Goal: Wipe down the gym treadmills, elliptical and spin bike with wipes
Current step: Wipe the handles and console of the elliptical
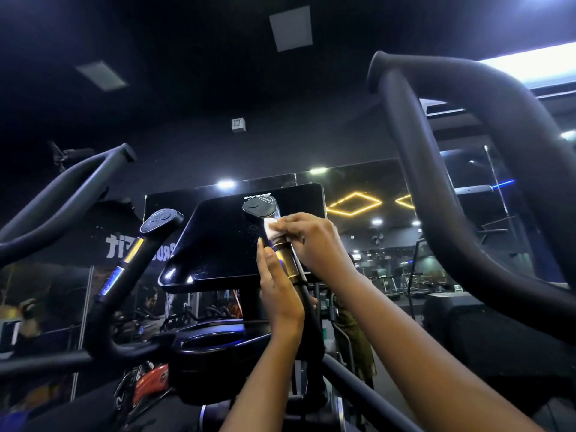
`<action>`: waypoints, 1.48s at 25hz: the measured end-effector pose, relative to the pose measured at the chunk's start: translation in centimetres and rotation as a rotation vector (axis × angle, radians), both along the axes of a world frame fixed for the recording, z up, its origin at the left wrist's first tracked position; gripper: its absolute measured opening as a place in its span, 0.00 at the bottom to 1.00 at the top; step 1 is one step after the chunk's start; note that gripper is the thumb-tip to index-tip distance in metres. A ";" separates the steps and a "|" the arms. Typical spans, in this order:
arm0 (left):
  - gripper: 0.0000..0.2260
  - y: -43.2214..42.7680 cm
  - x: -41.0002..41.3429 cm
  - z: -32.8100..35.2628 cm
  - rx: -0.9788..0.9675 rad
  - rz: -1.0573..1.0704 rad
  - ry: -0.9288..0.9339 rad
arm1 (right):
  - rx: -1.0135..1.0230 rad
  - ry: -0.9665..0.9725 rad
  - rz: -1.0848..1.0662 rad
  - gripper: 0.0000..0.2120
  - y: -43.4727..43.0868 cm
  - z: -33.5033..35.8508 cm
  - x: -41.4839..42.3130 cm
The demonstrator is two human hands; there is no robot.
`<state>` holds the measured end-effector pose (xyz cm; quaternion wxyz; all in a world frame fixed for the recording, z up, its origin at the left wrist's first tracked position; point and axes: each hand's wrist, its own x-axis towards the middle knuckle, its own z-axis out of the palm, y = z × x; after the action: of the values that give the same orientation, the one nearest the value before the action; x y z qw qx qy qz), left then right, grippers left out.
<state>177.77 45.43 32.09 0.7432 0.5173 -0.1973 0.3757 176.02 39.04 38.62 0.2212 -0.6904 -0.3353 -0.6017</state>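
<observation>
Centrally, right grip (311, 241) pinching wipe (270, 229) on handle (260, 207), left grip (279, 291) flat alongside, console (224, 238) just behind.

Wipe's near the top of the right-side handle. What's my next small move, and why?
Probably slide the right hand and its wipe down the handle onto the gold band. The wipe sits just under the button head, while the band below is bare, with the left hand resting against it.

dim gym | cool ceiling spots (226, 183) | bright panel (530, 63) glare top right | edges bent, softly blurred
</observation>
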 end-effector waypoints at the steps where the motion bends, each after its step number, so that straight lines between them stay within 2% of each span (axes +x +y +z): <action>1: 0.22 0.2 -0.6 0.3 -0.011 -0.005 -0.018 | -0.017 -0.029 -0.022 0.12 -0.2 -0.7 0.1; 4: 0.20 0.1 -1.5 0.7 -0.050 -0.034 -0.051 | -0.044 -0.142 -0.063 0.14 -1.2 -4.6 -0.8; 7: 0.19 0.2 -1.8 0.7 -0.071 -0.048 -0.048 | 0.009 -0.153 -0.031 0.16 -2.0 -8.1 -1.6; 11: 0.20 0.1 -1.7 0.6 -0.053 -0.041 -0.048 | 0.296 0.076 0.208 0.14 -2.6 -8.2 -1.9; 14: 0.20 0.0 -1.7 0.5 -0.030 -0.028 -0.049 | 0.447 0.247 0.215 0.15 -1.5 -3.7 -0.5; 18: 0.21 0.0 -1.3 0.4 -0.012 -0.012 -0.052 | 0.367 0.217 0.221 0.16 0.7 -1.4 0.1; 25: 0.19 0.1 -1.3 0.7 -0.041 -0.050 -0.049 | 0.316 0.158 0.222 0.18 -1.6 -7.8 -2.3; 27: 0.19 0.1 -1.4 0.7 -0.020 -0.031 -0.051 | 0.315 0.140 0.192 0.17 -2.2 -6.4 -2.5; 29: 0.20 0.0 -1.0 0.3 -0.023 -0.049 -0.047 | 0.307 0.032 0.116 0.14 -1.9 -2.7 -2.0; 30: 0.22 0.0 -0.6 0.2 -0.033 -0.067 -0.025 | 0.254 -0.031 0.084 0.13 -1.3 -0.5 -1.7; 32: 0.22 -0.4 0.6 -0.2 -0.028 -0.098 0.021 | 0.020 -0.052 -0.013 0.11 0.4 3.3 -0.9; 34: 0.23 -0.1 -0.5 0.1 -0.044 -0.097 -0.003 | -0.294 0.014 -0.235 0.10 1.7 4.6 -0.5; 35: 0.23 0.1 -1.7 0.4 -0.033 -0.083 -0.041 | -0.406 -0.019 -0.343 0.10 1.8 4.4 -0.5; 37: 0.22 0.0 -1.8 0.5 -0.039 -0.061 -0.057 | -0.469 -0.172 -0.411 0.11 1.0 3.0 -0.6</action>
<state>176.02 45.46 32.63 0.7583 0.4856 -0.2264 0.3713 175.45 40.00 41.59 -0.0990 -0.7223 -0.3359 -0.5964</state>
